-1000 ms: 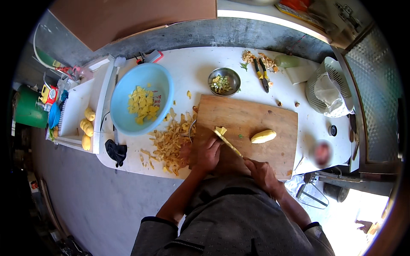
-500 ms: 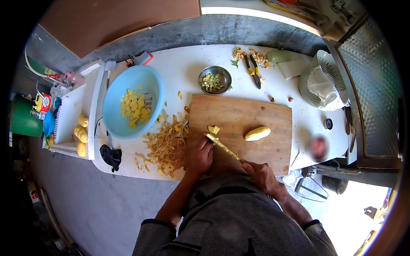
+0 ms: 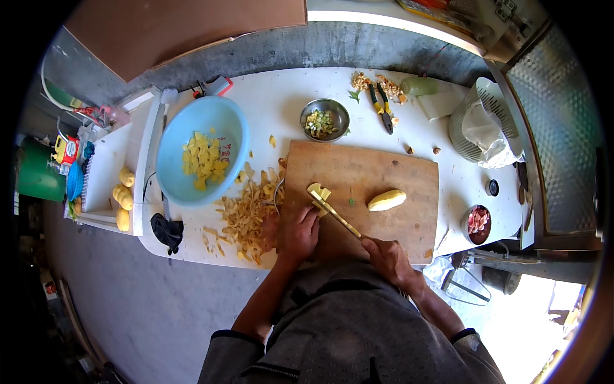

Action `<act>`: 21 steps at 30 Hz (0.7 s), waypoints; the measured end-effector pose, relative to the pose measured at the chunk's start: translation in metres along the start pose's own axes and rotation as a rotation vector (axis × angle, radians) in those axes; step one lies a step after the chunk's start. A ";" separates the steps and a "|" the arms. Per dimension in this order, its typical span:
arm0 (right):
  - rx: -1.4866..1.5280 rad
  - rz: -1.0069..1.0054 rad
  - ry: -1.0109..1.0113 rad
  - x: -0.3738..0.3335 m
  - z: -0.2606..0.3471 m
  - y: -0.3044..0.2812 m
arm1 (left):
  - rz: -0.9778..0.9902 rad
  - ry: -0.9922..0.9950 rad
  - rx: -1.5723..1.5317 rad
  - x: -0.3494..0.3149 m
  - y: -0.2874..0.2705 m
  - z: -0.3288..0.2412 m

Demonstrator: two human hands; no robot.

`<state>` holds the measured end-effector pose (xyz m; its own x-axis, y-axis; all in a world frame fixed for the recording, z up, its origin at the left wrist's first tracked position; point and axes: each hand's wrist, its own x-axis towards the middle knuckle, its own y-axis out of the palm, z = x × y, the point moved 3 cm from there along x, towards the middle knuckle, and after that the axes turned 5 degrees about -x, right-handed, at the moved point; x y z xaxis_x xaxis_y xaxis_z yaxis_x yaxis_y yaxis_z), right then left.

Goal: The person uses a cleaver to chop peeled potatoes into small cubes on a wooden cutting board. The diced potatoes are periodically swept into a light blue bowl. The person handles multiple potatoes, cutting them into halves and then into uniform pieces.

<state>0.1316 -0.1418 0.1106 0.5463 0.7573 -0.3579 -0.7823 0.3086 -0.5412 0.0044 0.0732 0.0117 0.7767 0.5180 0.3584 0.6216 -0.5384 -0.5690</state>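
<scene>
Right hand (image 3: 390, 256) grips knife (image 3: 343, 221); left hand (image 3: 300, 235) at cut potato (image 3: 322, 192), grip unclear. Basin (image 3: 171, 176): pieces (image 3: 204, 160) done. Peeled potato (image 3: 387, 200): uncut.

Head cam is the left fisheye of the pair you wear, looking down and slightly forward from above your shirt (image 3: 339, 326), which fills the near middle, forearms (image 3: 274, 291) entering from the near side. View is wide: cutting board (image 3: 403, 173) around centre, grey wall (image 3: 268, 54) far, white tray (image 3: 105, 157) left, textured glass panel (image 3: 556, 128) right. Table (image 3: 464, 182) edges bow, corners go black.
</scene>
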 end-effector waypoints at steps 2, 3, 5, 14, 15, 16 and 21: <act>-0.025 0.019 0.013 -0.007 0.003 -0.004 | -0.016 0.000 0.011 -0.002 0.002 0.004; -0.055 0.004 -0.013 -0.010 0.000 -0.002 | -0.031 0.012 0.016 -0.003 0.004 0.005; -0.088 -0.017 -0.040 -0.013 -0.001 -0.002 | -0.039 0.029 0.019 -0.001 0.004 0.005; -0.142 -0.037 -0.042 0.010 -0.012 0.017 | -0.030 0.067 -0.016 0.001 0.005 0.006; -0.141 -0.030 -0.042 0.011 -0.007 0.016 | -0.031 0.080 -0.012 0.001 0.004 0.006; -0.140 -0.023 -0.042 0.013 -0.004 0.015 | -0.031 0.092 -0.007 0.002 0.003 0.006; 0.011 -0.039 -0.083 0.007 -0.016 0.014 | 0.025 0.040 0.050 -0.001 -0.003 -0.001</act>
<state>0.1288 -0.1417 0.0881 0.5501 0.7896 -0.2720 -0.7644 0.3450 -0.5447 0.0018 0.0741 0.0135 0.7957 0.4778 0.3722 0.5972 -0.5165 -0.6137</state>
